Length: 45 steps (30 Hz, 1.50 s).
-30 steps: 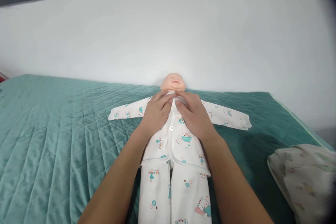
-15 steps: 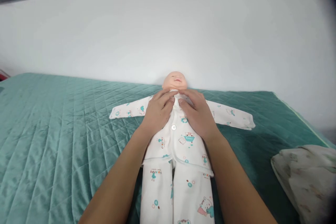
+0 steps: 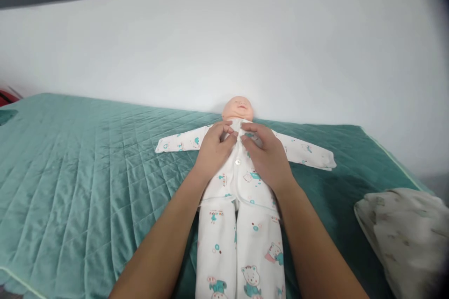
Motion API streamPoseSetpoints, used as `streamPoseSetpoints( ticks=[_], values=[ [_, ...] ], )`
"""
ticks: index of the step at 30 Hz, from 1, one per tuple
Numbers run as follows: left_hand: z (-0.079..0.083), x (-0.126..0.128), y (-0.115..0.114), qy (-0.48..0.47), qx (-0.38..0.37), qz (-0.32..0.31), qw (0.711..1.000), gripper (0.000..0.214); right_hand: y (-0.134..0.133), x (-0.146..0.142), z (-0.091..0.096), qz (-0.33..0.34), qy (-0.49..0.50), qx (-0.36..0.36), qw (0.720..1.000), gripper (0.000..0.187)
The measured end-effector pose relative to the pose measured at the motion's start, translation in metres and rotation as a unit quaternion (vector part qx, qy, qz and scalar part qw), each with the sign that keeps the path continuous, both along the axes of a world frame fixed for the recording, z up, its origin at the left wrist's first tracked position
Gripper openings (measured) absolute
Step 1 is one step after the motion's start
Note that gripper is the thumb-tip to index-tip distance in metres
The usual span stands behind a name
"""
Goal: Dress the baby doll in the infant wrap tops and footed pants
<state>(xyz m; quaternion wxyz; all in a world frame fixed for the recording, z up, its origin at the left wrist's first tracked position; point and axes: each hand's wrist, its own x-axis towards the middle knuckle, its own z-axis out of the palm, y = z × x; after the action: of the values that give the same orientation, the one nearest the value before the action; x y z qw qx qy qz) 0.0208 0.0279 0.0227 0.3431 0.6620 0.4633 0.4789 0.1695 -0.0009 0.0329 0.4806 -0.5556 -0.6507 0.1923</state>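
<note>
A baby doll (image 3: 237,108) lies on its back, dressed in a white printed baby shirt (image 3: 229,184) and matching baby pants (image 3: 217,247). On the upper chest, my left hand (image 3: 215,147) pinches the shirt's front edge between thumb and fingers. Opposite it, my right hand (image 3: 268,152) has its fingers curled and its thumb on the other front edge, just below the collar. The small piece of cloth between my fingertips is mostly hidden. Below my hands a round button (image 3: 238,162) shows on the front. Both sleeves stretch out sideways.
Under the doll is a green quilted cover (image 3: 105,163). A white wall (image 3: 196,51) rises right behind the doll's head. At the lower right lies a bundled pale printed cloth (image 3: 403,229). Something red (image 3: 7,98) shows at the far left edge.
My hands have gone from lying flatter on the upper chest to curled fingers pinching at the shirt's front, slightly lower. The camera view has shifted a little.
</note>
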Motion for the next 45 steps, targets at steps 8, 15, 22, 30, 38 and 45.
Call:
streamPoseSetpoints(
  ticks=[8, 15, 22, 30, 38, 45],
  values=[
    [0.001, -0.007, -0.004, -0.024, 0.003, -0.070, 0.997, 0.017, -0.021, -0.006, -0.013, -0.018, 0.003, 0.034, 0.999, 0.022],
    [-0.002, -0.010, -0.001, -0.049, -0.026, -0.104, 0.993, 0.014, -0.026, -0.003, -0.023, -0.012, 0.049, 0.053, 0.997, 0.014],
    [-0.004, -0.009, 0.000, -0.065, -0.045, -0.101, 0.992, 0.010, -0.028, -0.002, -0.022, -0.021, 0.060, 0.053, 0.997, 0.020],
    [0.001, -0.003, 0.000, -0.038, -0.008, -0.070, 0.997, 0.005, -0.024, -0.003, -0.018, -0.025, 0.042, 0.041, 0.998, 0.022],
    [-0.003, -0.002, -0.004, -0.012, 0.073, -0.060, 0.995, 0.012, -0.022, 0.000, -0.018, -0.027, 0.149, -0.001, 0.989, 0.013],
    [-0.001, -0.003, -0.005, -0.001, 0.083, -0.086, 0.993, 0.014, -0.018, 0.003, -0.021, -0.027, 0.230, -0.027, 0.972, 0.011]
  ],
)
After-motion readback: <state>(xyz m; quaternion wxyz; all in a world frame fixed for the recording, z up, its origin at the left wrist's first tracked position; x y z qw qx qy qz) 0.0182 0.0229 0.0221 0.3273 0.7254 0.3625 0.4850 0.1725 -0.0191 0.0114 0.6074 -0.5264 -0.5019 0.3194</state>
